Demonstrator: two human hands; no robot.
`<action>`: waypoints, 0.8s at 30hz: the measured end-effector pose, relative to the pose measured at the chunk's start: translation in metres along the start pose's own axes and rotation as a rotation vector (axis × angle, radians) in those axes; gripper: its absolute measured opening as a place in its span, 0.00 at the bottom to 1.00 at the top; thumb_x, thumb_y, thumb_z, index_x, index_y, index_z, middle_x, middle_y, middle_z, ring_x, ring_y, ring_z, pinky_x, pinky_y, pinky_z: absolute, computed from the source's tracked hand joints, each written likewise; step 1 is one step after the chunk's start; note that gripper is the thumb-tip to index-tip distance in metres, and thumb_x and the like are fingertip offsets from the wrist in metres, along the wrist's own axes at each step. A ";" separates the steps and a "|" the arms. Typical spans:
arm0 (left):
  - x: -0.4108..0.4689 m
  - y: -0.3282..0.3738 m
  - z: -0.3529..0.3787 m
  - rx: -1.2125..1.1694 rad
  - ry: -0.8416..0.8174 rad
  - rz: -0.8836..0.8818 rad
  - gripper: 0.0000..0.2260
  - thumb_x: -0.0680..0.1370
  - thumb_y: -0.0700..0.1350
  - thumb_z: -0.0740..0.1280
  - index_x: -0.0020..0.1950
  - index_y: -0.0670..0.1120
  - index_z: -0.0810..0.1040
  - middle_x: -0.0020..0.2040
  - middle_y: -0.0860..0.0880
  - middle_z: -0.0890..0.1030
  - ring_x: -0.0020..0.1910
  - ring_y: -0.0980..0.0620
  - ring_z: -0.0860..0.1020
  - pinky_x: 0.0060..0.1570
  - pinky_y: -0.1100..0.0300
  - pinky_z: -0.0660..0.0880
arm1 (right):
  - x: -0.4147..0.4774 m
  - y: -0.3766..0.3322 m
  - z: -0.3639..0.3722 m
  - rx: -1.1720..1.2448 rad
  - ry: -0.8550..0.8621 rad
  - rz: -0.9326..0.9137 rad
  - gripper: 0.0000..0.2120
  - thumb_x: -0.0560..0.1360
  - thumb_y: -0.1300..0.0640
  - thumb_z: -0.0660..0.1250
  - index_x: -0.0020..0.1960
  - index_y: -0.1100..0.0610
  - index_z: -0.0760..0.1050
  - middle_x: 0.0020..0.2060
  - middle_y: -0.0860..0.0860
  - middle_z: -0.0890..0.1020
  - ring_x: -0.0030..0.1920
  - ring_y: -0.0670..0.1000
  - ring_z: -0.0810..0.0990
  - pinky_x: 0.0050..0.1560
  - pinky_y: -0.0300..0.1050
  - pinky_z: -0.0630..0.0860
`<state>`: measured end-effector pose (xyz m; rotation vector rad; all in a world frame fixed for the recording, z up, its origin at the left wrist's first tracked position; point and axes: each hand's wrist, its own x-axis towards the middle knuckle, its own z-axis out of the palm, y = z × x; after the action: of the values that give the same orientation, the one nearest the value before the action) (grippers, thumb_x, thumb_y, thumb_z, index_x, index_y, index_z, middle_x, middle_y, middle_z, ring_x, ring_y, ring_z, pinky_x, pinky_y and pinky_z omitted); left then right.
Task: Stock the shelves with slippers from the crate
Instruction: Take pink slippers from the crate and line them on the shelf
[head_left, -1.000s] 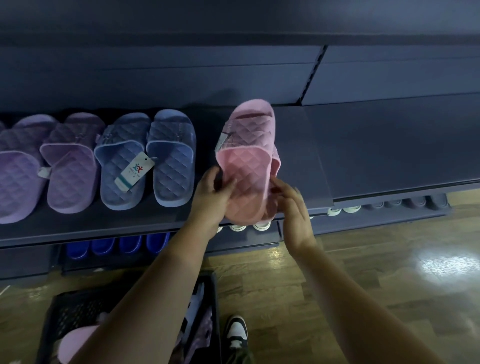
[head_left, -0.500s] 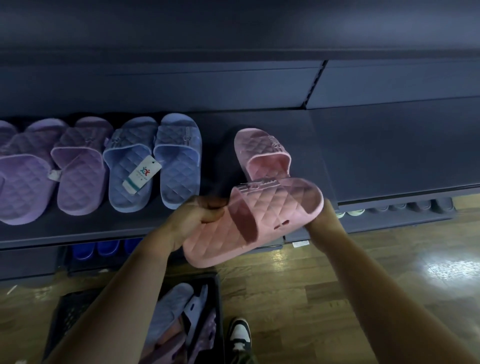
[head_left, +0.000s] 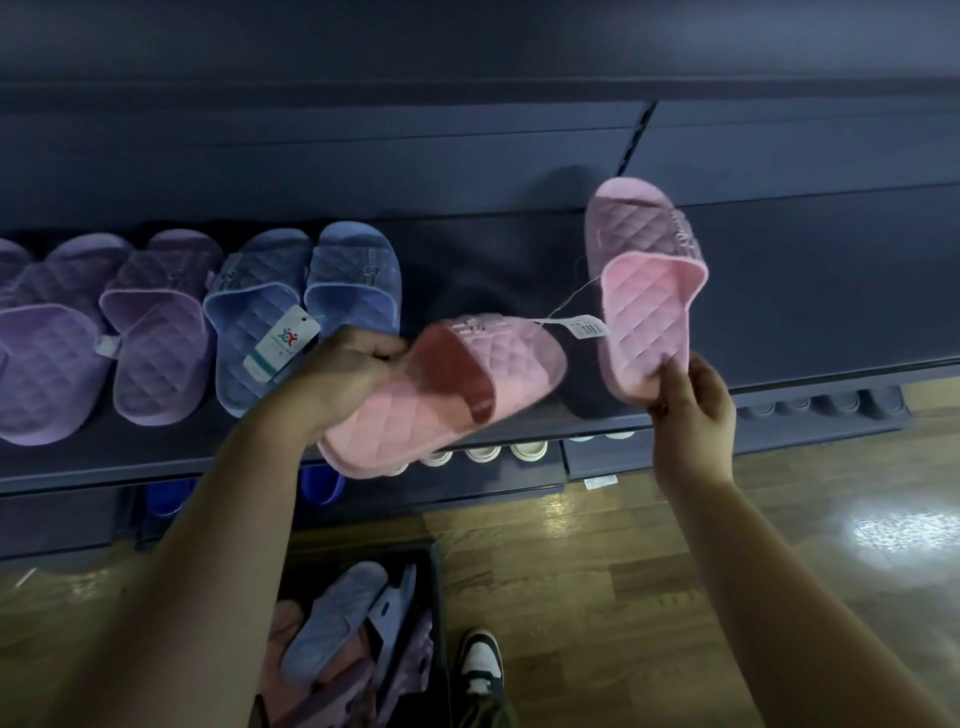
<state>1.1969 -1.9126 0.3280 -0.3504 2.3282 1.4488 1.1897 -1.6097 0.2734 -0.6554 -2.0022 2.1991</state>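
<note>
My left hand (head_left: 347, 370) grips one pink quilted slipper (head_left: 441, 400) by its heel and holds it slanted over the front edge of the dark shelf (head_left: 810, 291). A second pink slipper (head_left: 647, 291) stands heel down in my right hand (head_left: 693, 400), which pinches its heel; the toe points up over the shelf. A thin string with a white tag (head_left: 588, 328) links the two. On the floor below sits the black crate (head_left: 439, 613) with several more slippers.
A blue pair (head_left: 311, 306) with a hang tag and purple pairs (head_left: 156, 332) line the shelf's left part. The lower shelf (head_left: 483, 452) holds white and blue footwear. Below lie a wooden floor (head_left: 649, 571) and my shoe (head_left: 480, 665).
The pink pair has come apart. My right hand lifted one slipper off the shelf and moved it right, while my left hand kept the other slanted at the shelf's front edge.
</note>
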 end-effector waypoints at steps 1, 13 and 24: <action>0.002 -0.001 0.000 0.072 0.094 -0.002 0.10 0.76 0.46 0.66 0.56 0.53 0.81 0.52 0.49 0.83 0.51 0.47 0.80 0.56 0.50 0.73 | 0.000 0.000 -0.002 0.019 -0.001 0.010 0.11 0.79 0.54 0.63 0.55 0.60 0.75 0.45 0.53 0.80 0.46 0.49 0.79 0.52 0.46 0.77; 0.024 -0.019 0.080 -0.120 0.648 0.032 0.17 0.78 0.44 0.65 0.66 0.44 0.71 0.56 0.49 0.78 0.54 0.52 0.75 0.51 0.66 0.67 | -0.008 0.028 0.025 -0.254 -0.106 0.061 0.13 0.78 0.59 0.64 0.60 0.61 0.72 0.47 0.53 0.82 0.42 0.46 0.79 0.43 0.38 0.77; 0.002 -0.045 0.092 0.356 0.318 0.201 0.43 0.70 0.61 0.69 0.76 0.43 0.56 0.76 0.40 0.54 0.76 0.43 0.53 0.74 0.47 0.56 | -0.003 0.033 0.027 -0.978 -0.229 -0.385 0.23 0.69 0.46 0.72 0.61 0.53 0.75 0.61 0.58 0.74 0.57 0.61 0.71 0.56 0.43 0.62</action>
<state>1.2295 -1.8497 0.2534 -0.2673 2.8881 1.0874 1.1888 -1.6404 0.2432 -0.0256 -2.9637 1.0302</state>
